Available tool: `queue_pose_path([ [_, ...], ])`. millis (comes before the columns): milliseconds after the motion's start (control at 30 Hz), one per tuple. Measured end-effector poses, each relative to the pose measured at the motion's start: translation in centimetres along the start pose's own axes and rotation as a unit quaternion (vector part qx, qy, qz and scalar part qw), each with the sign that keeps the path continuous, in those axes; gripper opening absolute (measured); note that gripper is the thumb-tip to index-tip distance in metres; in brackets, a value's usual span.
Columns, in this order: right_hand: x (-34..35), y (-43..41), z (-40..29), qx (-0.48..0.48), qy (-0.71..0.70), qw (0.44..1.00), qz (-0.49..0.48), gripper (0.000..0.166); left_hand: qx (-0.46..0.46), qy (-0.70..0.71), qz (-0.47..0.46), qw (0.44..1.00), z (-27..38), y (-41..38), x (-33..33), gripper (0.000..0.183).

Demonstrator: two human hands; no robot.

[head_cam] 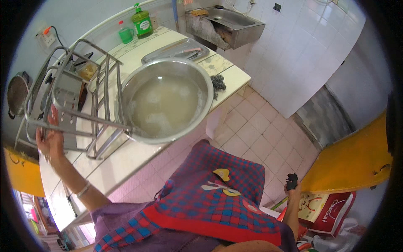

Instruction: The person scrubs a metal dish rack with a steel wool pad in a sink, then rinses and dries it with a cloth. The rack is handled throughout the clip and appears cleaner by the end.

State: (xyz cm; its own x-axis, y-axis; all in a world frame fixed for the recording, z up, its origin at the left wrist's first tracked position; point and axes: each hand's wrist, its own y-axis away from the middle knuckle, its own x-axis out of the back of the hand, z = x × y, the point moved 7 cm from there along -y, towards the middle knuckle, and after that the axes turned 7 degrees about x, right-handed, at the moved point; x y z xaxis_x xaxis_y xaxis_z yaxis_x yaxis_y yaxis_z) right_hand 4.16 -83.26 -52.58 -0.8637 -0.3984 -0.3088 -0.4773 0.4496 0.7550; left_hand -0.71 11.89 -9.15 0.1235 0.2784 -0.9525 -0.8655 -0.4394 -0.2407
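My left hand (52, 140) grips the lower bar of a stainless steel rack (105, 85), which stands tilted at the left of a tiled counter. The rack's right corner reaches over the rim of a wide metal basin (206, 78). Cloudy water (163, 107) with some foam fills much of the basin. Down at my right side, well away from the counter, my right hand (292, 190) is closed around a crumpled black cloth or scrubber (292, 181); its exact kind is unclear. A dark mesh scrubber (218, 83) lies against the basin's right side.
Behind the basin lies a metal tray (151, 56) with utensils. A green soap bottle (142, 23) and a smaller green bottle (126, 35) stand by the wall. Beyond the counter is a sink (233, 17) with a broken front. A yellow door (349, 157) and bags (330, 211) are at right.
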Motion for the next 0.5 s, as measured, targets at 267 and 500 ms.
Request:
queue_pose_path([
  [267,1.2,-2.9,0.5,-0.023,-0.028,0.998,0.050,0.027,-0.027,-0.050,0.005,0.998,2.0,-5.2,-1.0,0.056],
  [500,-1.2,-4.7,1.6,-0.015,-0.019,1.000,0.009,0.030,-0.002,-0.119,-0.045,0.992,-1.4,-5.9,-7.2,0.065],
])
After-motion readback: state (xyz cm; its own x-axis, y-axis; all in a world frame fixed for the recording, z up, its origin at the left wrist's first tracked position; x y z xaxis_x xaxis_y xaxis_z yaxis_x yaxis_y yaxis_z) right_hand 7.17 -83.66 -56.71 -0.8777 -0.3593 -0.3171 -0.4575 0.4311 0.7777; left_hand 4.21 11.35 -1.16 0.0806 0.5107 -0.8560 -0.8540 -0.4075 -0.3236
